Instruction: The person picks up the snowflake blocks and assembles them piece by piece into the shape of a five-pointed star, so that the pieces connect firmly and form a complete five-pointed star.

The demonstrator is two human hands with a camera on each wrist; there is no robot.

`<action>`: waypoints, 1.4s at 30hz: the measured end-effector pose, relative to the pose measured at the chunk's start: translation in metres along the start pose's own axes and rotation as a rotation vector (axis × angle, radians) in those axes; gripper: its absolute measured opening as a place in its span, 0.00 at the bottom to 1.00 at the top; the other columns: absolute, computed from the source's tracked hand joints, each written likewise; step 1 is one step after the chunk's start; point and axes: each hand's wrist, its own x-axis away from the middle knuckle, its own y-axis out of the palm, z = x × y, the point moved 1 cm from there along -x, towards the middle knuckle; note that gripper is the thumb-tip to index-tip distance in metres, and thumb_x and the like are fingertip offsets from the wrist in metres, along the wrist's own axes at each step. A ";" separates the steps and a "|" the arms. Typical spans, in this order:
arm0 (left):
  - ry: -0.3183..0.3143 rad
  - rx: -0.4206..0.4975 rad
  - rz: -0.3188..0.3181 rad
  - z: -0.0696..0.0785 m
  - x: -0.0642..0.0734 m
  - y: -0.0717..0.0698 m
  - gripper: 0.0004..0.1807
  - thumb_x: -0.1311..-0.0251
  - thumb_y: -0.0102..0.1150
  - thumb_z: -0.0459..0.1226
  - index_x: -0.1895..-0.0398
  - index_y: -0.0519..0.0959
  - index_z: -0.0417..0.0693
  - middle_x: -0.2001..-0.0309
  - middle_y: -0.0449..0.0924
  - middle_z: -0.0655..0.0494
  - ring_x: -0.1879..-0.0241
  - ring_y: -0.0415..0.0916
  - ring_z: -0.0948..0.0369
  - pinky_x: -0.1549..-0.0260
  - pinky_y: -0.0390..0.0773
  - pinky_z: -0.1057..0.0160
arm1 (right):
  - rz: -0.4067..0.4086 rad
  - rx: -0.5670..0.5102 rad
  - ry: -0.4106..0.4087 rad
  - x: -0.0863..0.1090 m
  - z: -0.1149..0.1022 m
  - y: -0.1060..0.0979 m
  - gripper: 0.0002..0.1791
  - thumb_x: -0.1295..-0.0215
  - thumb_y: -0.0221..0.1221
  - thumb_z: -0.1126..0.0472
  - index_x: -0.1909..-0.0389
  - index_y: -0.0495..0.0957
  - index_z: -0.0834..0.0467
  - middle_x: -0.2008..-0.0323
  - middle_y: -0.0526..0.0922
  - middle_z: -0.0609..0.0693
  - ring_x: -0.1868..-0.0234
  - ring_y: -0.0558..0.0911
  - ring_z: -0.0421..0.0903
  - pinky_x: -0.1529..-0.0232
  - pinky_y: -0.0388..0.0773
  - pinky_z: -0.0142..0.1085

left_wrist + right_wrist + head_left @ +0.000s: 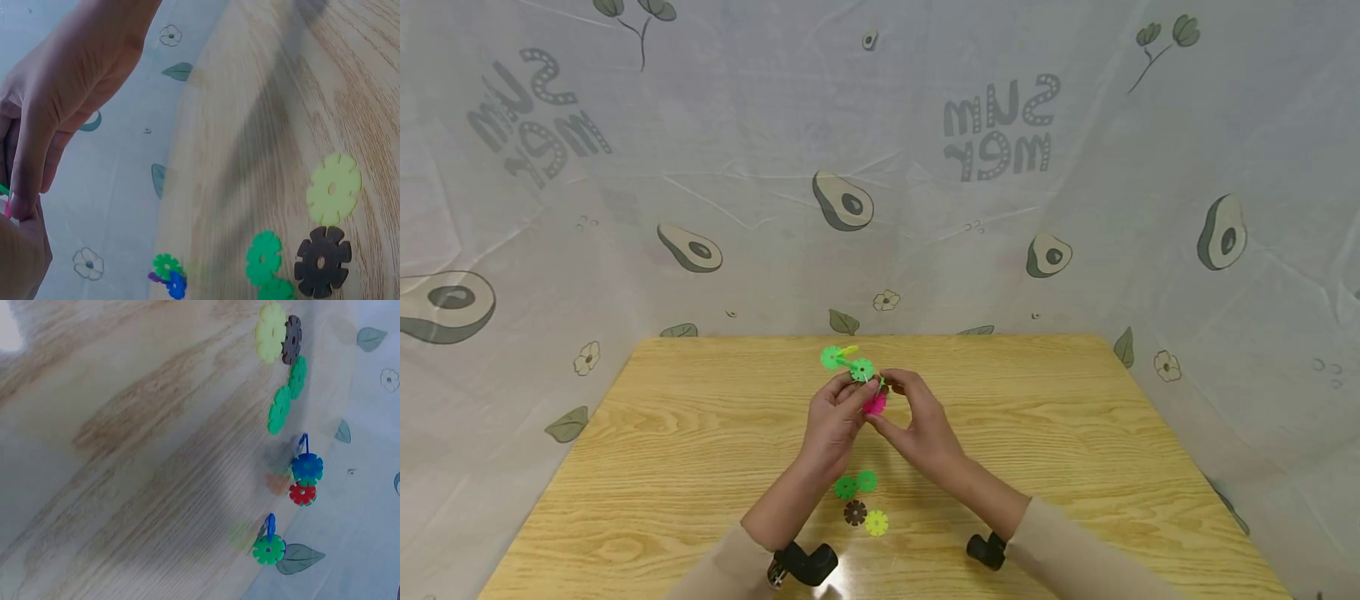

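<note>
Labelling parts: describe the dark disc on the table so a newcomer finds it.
In the head view, look at the wooden table just below the left hand. Two green discs and a yellow disc lie there; the dark disc sits between them, set apart by its near-black brown.

Pale printed sheeting (pixel 760 108) surrounds a wood-grain tabletop (pixel 700 467).
The wrinkled grey-white sheeting fills the upper half of the head view and slopes down both sides, bearing avocado prints (pixel 842 202) across the middle, leaves (pixel 844 323) and small flowers (pixel 886 301) lower down, and backwards "summer" lettering (pixel 1000 129) at upper left and upper right. The yellowish tabletop widens toward the bottom edge, where a bright glare (pixel 844 577) shows left of centre; soft shadow (pixel 262 119) streaks it in the left wrist view.
</note>
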 end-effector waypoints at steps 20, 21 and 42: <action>0.083 -0.114 0.064 -0.001 0.000 -0.002 0.24 0.34 0.62 0.23 0.37 0.70 0.35 0.50 0.84 0.53 0.54 0.85 0.69 0.53 0.86 0.71 | -0.004 0.032 0.028 0.002 -0.002 0.011 0.34 0.35 0.72 0.64 0.32 0.68 0.62 0.37 0.77 0.57 0.34 0.78 0.52 0.31 0.79 0.49; 0.088 -0.119 0.059 0.000 0.000 -0.003 0.24 0.34 0.62 0.23 0.36 0.70 0.34 0.49 0.84 0.52 0.54 0.85 0.69 0.52 0.86 0.71 | -0.014 0.028 0.034 0.003 -0.001 0.011 0.34 0.35 0.72 0.64 0.31 0.68 0.62 0.36 0.76 0.57 0.33 0.77 0.52 0.30 0.79 0.49; 0.018 -0.263 -0.031 0.003 0.000 -0.023 0.26 0.35 0.66 0.25 0.36 0.70 0.35 0.58 0.78 0.58 0.61 0.80 0.68 0.59 0.83 0.73 | -0.709 0.044 0.123 0.034 0.039 0.018 0.23 0.30 0.68 0.54 0.39 0.79 0.61 0.44 0.83 0.54 0.43 0.79 0.50 0.38 0.80 0.42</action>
